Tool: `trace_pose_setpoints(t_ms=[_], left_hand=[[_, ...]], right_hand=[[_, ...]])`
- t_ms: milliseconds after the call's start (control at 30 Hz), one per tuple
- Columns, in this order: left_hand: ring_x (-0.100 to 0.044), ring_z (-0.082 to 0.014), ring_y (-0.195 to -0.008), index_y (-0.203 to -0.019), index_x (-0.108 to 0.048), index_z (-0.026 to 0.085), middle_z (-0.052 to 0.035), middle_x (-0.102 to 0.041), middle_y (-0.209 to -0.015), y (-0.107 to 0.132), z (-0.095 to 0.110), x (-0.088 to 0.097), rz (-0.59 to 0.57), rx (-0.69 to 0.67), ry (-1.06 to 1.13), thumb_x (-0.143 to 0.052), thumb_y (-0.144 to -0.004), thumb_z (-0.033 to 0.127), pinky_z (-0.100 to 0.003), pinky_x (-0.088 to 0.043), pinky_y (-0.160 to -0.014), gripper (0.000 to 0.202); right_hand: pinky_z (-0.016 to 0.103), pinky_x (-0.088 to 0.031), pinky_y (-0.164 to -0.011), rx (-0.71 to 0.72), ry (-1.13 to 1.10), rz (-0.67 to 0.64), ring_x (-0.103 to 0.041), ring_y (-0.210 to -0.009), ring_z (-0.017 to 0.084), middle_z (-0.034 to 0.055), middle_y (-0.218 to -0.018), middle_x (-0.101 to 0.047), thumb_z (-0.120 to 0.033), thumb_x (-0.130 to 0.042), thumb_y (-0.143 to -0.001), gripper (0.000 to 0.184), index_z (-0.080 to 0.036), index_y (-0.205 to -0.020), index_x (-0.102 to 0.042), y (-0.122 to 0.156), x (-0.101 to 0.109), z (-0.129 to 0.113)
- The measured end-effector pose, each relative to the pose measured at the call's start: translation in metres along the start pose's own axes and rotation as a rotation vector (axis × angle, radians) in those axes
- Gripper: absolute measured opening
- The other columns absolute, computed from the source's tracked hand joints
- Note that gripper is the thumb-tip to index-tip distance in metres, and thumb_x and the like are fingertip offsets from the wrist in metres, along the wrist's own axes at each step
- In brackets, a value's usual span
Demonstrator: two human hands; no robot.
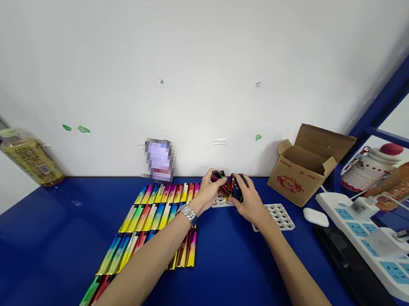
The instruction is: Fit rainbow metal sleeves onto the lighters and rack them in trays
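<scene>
Both hands are close together near the wall, over a white holed tray (222, 202). My left hand (209, 190), with a metal watch on the wrist, is closed round some shiny dark and red lighters (219, 177). Wrapped about another bunch of shiny lighters (237, 184) is my right hand (249, 201). How many each hand holds is hidden by the fingers. Left of the hands, several rows of metallic lighters (147, 216) lie side by side in bright colours, partly covered by my left forearm. A second white holed tray (280, 217) lies beneath and beyond my right wrist.
An open cardboard box (291, 180) stands at the back right. Beside it are a white case (316, 217), a black pouch (353, 269) and a power strip (373, 244) with plugs. A phone (160, 160) leans on the wall; a bottle (33, 158) lies tilted at left.
</scene>
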State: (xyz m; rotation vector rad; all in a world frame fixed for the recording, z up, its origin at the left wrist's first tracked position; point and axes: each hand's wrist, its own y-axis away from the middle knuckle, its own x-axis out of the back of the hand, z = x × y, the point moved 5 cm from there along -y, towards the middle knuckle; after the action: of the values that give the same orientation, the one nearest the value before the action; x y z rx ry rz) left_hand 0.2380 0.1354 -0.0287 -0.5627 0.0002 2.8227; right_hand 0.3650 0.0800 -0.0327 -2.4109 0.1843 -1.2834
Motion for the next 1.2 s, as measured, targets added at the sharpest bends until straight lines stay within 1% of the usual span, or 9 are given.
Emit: trace_pose_setpoints(t_ms=[167,433,567,667,733,800,900,1033,1200], left_hand=[[-0.057,-0.0092,-0.070,-0.083,-0.048,0.019,0.0039,-0.056,-0.075,0.000,0.006,0.004,0.037,0.017,0.067,-0.073,-0.068,0.022,-0.025,-0.048,-0.070,0.030],[-0.057,-0.0094,-0.067,-0.081,-0.047,0.018,0.0035,-0.055,-0.073,-0.002,0.005,0.012,0.098,0.044,0.141,-0.073,-0.069,0.016,-0.027,-0.048,-0.072,0.029],[-0.056,-0.0088,-0.065,-0.077,-0.046,0.018,0.0037,-0.055,-0.071,0.000,0.012,0.020,0.126,0.053,0.179,-0.072,-0.071,0.016,-0.026,-0.048,-0.070,0.027],[-0.056,-0.0088,-0.061,-0.075,-0.047,0.017,0.0029,-0.056,-0.068,0.006,0.020,0.024,0.115,0.090,0.192,-0.073,-0.071,0.016,-0.024,-0.048,-0.064,0.026],[-0.057,-0.0097,-0.059,-0.075,-0.048,0.016,0.0017,-0.056,-0.066,0.014,0.025,0.026,0.094,0.137,0.192,-0.073,-0.071,0.015,-0.023,-0.047,-0.058,0.025],[-0.057,-0.0102,-0.057,-0.073,-0.048,0.016,0.0008,-0.057,-0.064,0.024,0.028,0.028,0.071,0.184,0.191,-0.073,-0.071,0.014,-0.023,-0.046,-0.054,0.025],[-0.057,-0.0100,-0.056,-0.072,-0.049,0.015,0.0001,-0.057,-0.064,0.041,0.031,0.032,0.047,0.237,0.190,-0.075,-0.070,0.012,-0.023,-0.048,-0.053,0.025],[-0.059,-0.0119,-0.055,-0.071,-0.051,0.014,-0.0020,-0.059,-0.066,0.064,0.035,0.039,-0.005,0.305,0.168,-0.075,-0.071,0.014,-0.026,-0.050,-0.052,0.024],[-0.058,-0.0115,-0.053,-0.074,-0.053,0.012,-0.0010,-0.057,-0.064,0.081,0.041,0.055,-0.033,0.322,0.183,-0.072,-0.075,0.014,-0.024,-0.049,-0.049,0.019]], right_hand=[[0.048,-0.040,-0.102,-0.025,0.005,0.014,-0.039,-0.131,0.031,0.0157,-0.143,-0.029,-0.025,-0.057,-0.082,0.070,-0.026,-0.144,-0.025,0.000,-0.001,0.001],[0.048,-0.040,-0.100,-0.025,0.013,0.040,-0.041,-0.129,0.031,0.0148,-0.143,-0.030,-0.026,-0.055,-0.082,0.071,-0.028,-0.146,-0.023,0.002,-0.001,-0.001],[0.052,-0.042,-0.096,-0.046,0.089,0.025,-0.041,-0.127,0.036,0.0174,-0.147,-0.026,-0.039,-0.056,-0.082,0.074,-0.025,-0.147,-0.023,0.006,0.006,-0.010],[0.056,-0.038,-0.097,-0.023,0.182,0.152,-0.038,-0.128,0.039,0.0181,-0.147,-0.028,-0.045,-0.055,-0.083,0.069,-0.022,-0.144,-0.031,0.007,0.020,-0.026],[0.054,-0.035,-0.100,0.040,0.179,0.277,-0.038,-0.128,0.036,0.0168,-0.140,-0.038,-0.040,-0.051,-0.086,0.053,-0.021,-0.135,-0.044,0.008,0.029,-0.041],[0.049,-0.037,-0.099,0.108,0.120,0.313,-0.045,-0.119,0.032,0.0146,-0.124,-0.053,-0.033,-0.047,-0.089,0.035,-0.020,-0.120,-0.057,0.008,0.029,-0.055],[0.042,-0.045,-0.088,0.126,-0.016,0.190,-0.057,-0.096,0.027,0.0108,-0.097,-0.064,-0.029,-0.042,-0.091,0.026,-0.019,-0.104,-0.062,0.006,0.017,-0.072],[0.035,-0.048,-0.072,0.077,-0.228,0.005,-0.062,-0.079,0.022,0.0088,-0.090,-0.067,-0.026,-0.042,-0.089,0.025,-0.017,-0.099,-0.063,0.010,-0.002,-0.087],[0.031,-0.047,-0.065,-0.037,-0.491,-0.049,-0.061,-0.067,0.019,0.0047,-0.073,-0.067,-0.033,-0.047,-0.085,0.023,-0.017,-0.085,-0.063,0.017,-0.019,-0.094]])
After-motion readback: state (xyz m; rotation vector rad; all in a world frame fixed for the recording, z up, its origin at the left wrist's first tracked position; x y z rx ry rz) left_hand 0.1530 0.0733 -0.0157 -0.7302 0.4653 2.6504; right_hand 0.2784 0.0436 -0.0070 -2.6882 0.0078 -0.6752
